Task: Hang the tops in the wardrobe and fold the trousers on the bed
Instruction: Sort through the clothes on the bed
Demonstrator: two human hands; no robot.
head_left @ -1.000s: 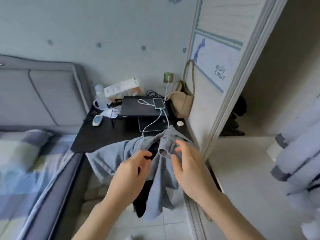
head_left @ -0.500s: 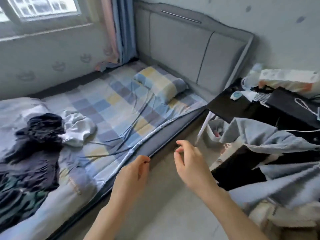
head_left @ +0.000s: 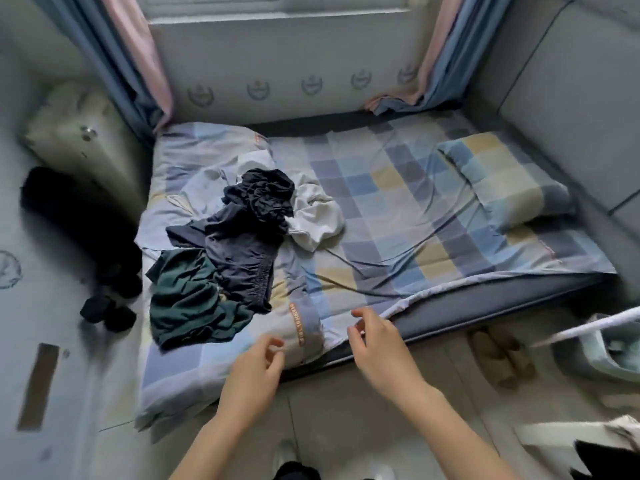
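Fingers [head_left: 273,344] of my left hand [head_left: 251,372] loosely curled, nothing in them; same for my right hand [head_left: 375,341], fingers slack and bare, tips hovering at the near edge of the bed. Both hands free, which I read as the reach for the next garment.

Bed: a mattress under a checked blue, yellow and grey cotton sheet [head_left: 398,209]. The sheet's near edge has ridden up, so a strip of grey mattress side [head_left: 485,303] shows just beyond my right hand. Matching checked pillow [head_left: 502,181] lies at the headboard end, well apart from the clothes.

Clothes sit in 1 loose heap on the left part of the bed, dumped rather than sorted:
- dark green crumpled garment [head_left: 183,299], nearest to me, closest to my left hand;
- dark navy garment with an elastic waistband [head_left: 242,258], overlapping the green one; the waistband suggests trousers or shorts, so probably a folding job;
- a second bunched dark navy piece [head_left: 263,195] on top, further back;
- white crumpled garment [head_left: 315,216] touching the navy pile on its right. Top or trousers, I cannot tell.

The right half of the sheet offers flat room for folding. Wardrobe not in view.

Judgement: the green piece is the easiest pick, being on the near edge.
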